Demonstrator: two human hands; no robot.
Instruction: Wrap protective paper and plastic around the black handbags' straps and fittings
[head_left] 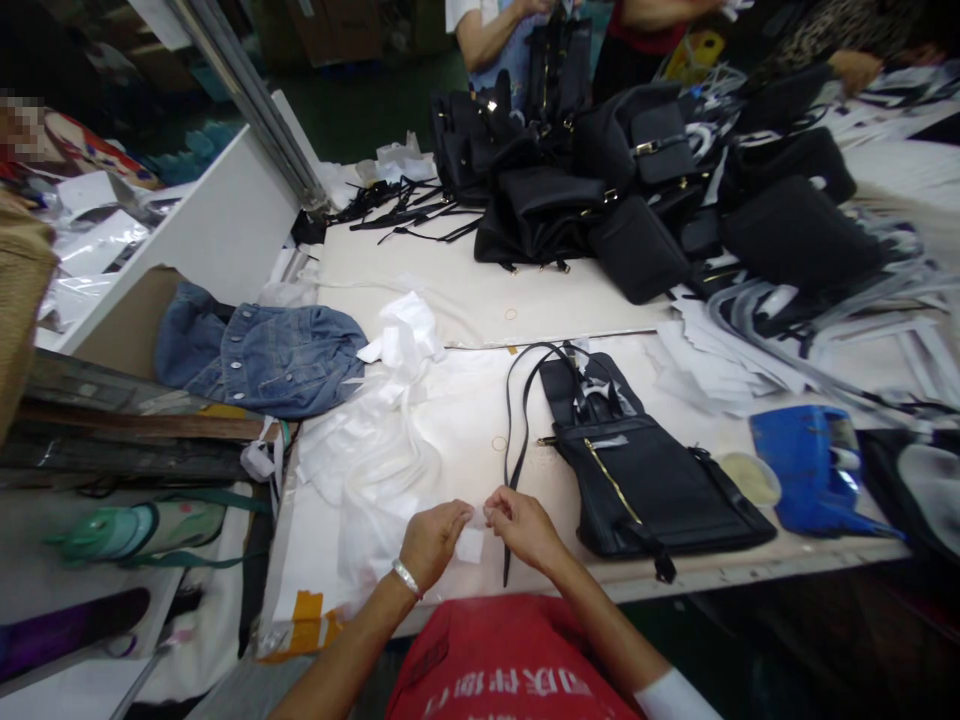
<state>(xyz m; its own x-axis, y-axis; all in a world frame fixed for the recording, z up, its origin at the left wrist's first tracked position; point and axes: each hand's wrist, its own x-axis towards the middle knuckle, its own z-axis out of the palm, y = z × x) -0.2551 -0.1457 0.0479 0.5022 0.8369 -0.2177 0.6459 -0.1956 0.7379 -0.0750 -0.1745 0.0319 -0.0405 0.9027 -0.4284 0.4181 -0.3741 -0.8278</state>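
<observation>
My left hand (433,547), with a white bracelet at its wrist, is closed in a pinch just above the front of the table. Facing it, my right hand (525,527) pinches too. A small pale scrap shows between the fingertips, too small to name. Just under the left fingertips is a small white square (470,546); whether it hangs or lies on the table I cannot tell. Right of my hands lies a black backpack (660,485) with a gold zip. Its thin black strap (517,420) runs down beside my right fingers.
White tissue sheets (375,450) and a denim garment (259,350) lie left. Black bags (540,205) are piled at the back, with people standing behind. A blue container (806,470) and a round pale disc (750,480) sit right. A green bottle (139,530) lies lower left.
</observation>
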